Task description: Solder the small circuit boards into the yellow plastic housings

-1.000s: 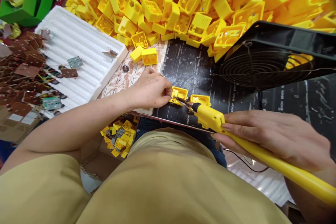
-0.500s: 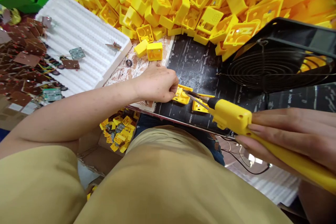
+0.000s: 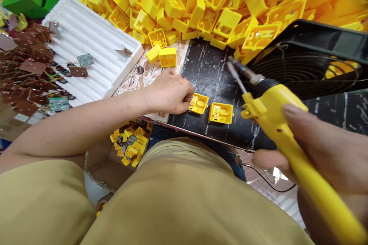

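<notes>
My right hand [image 3: 322, 134] is wrapped round a yellow soldering gun [image 3: 276, 107], its metal tip and thin feed tube pointing up and left, above the black bench and apart from the cases. With fingers closed, my left hand [image 3: 172, 93] pinches the left edge of a small open yellow plastic case [image 3: 199, 103] on the bench; the fingertips partly hide that edge. Just right of it lies a second yellow case [image 3: 221, 113], open side up, with small metal pieces and a round grille inside. Neither hand touches this second case.
A large heap of yellow cases [image 3: 172, 4] fills the back. A black fan [image 3: 287, 69] stands at right. White foam [image 3: 92, 42] lies at left beside piled brown circuit boards [image 3: 31, 69]. Below the bench edge, a cardboard box [image 3: 106, 168] stands near more yellow parts [image 3: 132, 145].
The soldering gun has lifted off the left case and swung up and to the right in my right hand, uncovering both cases. My left hand has stayed almost in place.
</notes>
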Demonstrator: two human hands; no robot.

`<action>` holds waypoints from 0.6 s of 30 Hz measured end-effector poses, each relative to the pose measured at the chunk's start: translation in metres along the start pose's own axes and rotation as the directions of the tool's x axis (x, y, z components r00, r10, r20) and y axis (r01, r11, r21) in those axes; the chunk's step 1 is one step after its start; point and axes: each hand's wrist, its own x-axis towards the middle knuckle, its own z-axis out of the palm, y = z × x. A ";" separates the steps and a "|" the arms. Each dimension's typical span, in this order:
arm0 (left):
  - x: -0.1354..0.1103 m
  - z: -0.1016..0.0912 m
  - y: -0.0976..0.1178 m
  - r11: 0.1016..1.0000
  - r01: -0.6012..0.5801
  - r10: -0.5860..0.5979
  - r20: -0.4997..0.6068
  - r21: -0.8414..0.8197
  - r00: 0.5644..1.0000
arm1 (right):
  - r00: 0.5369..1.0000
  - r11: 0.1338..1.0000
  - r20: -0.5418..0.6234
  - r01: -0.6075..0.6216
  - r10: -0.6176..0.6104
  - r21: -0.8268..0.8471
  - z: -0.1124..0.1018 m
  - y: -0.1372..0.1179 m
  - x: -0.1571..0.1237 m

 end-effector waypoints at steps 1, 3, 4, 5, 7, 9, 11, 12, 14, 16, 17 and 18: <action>-0.004 0.001 -0.002 0.999 -0.031 0.033 -0.049 0.037 0.998 | 0.999 0.999 0.044 0.026 -0.025 -0.021 0.002 -0.001 0.001; -0.013 0.006 -0.008 0.991 -0.090 0.107 -0.188 0.096 0.976 | 0.985 0.985 0.098 0.150 -0.141 -0.084 0.008 0.002 0.005; -0.017 0.013 -0.009 0.987 -0.122 0.145 -0.262 0.101 0.954 | 0.974 0.969 0.105 0.214 -0.202 -0.121 0.011 0.005 0.007; -0.019 0.021 -0.010 0.983 -0.160 0.181 -0.325 0.092 0.928 | 0.961 0.950 0.101 0.271 -0.258 -0.154 0.014 0.010 0.008; -0.017 0.042 -0.008 0.969 -0.240 0.244 -0.420 0.063 0.874 | 0.942 0.921 0.085 0.335 -0.325 -0.198 0.022 0.021 0.010; -0.010 0.064 -0.007 0.956 -0.272 0.290 -0.467 0.107 0.835 | 0.939 0.922 0.104 0.343 -0.329 -0.177 0.031 0.030 0.011; -0.004 0.080 -0.010 0.948 -0.263 0.318 -0.480 0.179 0.818 | 0.945 0.940 0.121 0.317 -0.303 -0.127 0.042 0.035 0.010; -0.004 0.085 -0.015 0.939 -0.274 0.343 -0.472 0.210 0.812 | 0.950 0.948 0.125 0.298 -0.285 -0.107 0.048 0.036 0.009; -0.011 0.090 -0.026 0.917 -0.311 0.394 -0.444 0.250 0.805 | 0.965 0.963 0.111 0.248 -0.236 -0.104 0.059 0.035 0.006; -0.025 0.092 -0.037 0.905 -0.337 0.419 -0.416 0.258 0.807 | 0.980 0.970 0.060 0.195 -0.188 -0.143 0.071 0.030 0.003; -0.033 0.093 -0.042 0.908 -0.334 0.414 -0.419 0.254 0.808 | 0.986 0.973 0.031 0.165 -0.162 -0.159 0.076 0.027 0.003; -0.040 0.092 -0.047 0.913 -0.326 0.404 -0.438 0.245 0.803 | 0.990 0.975 0.005 0.141 -0.142 -0.174 0.082 0.024 0.004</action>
